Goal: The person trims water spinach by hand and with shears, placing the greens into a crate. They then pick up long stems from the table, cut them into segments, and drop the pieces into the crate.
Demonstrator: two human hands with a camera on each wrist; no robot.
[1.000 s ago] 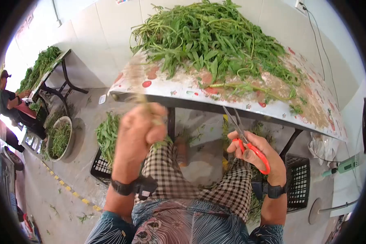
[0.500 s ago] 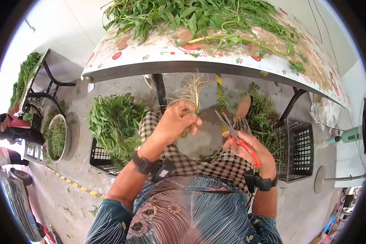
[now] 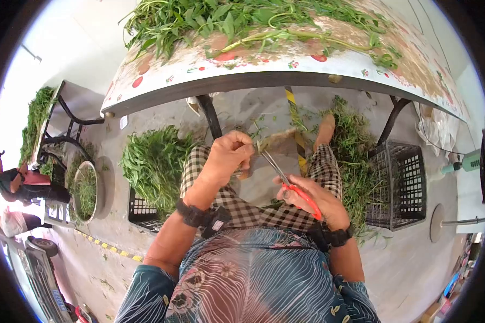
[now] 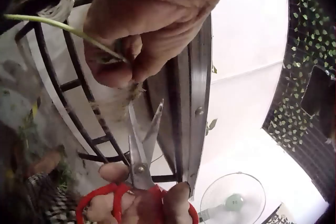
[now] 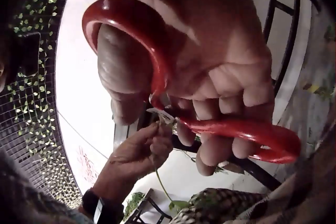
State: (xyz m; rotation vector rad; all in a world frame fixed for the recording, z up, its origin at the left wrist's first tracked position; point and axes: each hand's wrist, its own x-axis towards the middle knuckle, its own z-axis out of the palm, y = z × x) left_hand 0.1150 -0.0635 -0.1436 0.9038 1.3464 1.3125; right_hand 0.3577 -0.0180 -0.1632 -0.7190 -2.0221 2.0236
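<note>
Above the lap, the left hand point(image 3: 228, 159) pinches a plant stem between thumb and fingers. In the left wrist view the thin green stem point(image 4: 65, 26) runs out from that pinch, and a blurred root end point(image 4: 135, 94) pokes out below the fingertips. The right hand point(image 3: 313, 199) holds red-handled scissors point(image 3: 302, 199), thumb in one loop point(image 5: 157, 50) and fingers at the other. The blades point(image 4: 142, 153) stand apart, their tips close to the root end under the left fingertips.
Leafy greens point(image 3: 199, 21) cover part of the table point(image 3: 161, 81). A bunch of greens point(image 3: 155, 161) rests in a black crate at left; trimmings point(image 3: 355, 161) lie beside another crate point(image 3: 397, 185) at right. A tub point(image 3: 86, 191) and a seated person point(image 3: 24, 180) are farther left.
The scissors have come left and up to the left hand. The pale roots, which stood upright above the left fingers, are now a blur right of them. The head view has tilted down.
</note>
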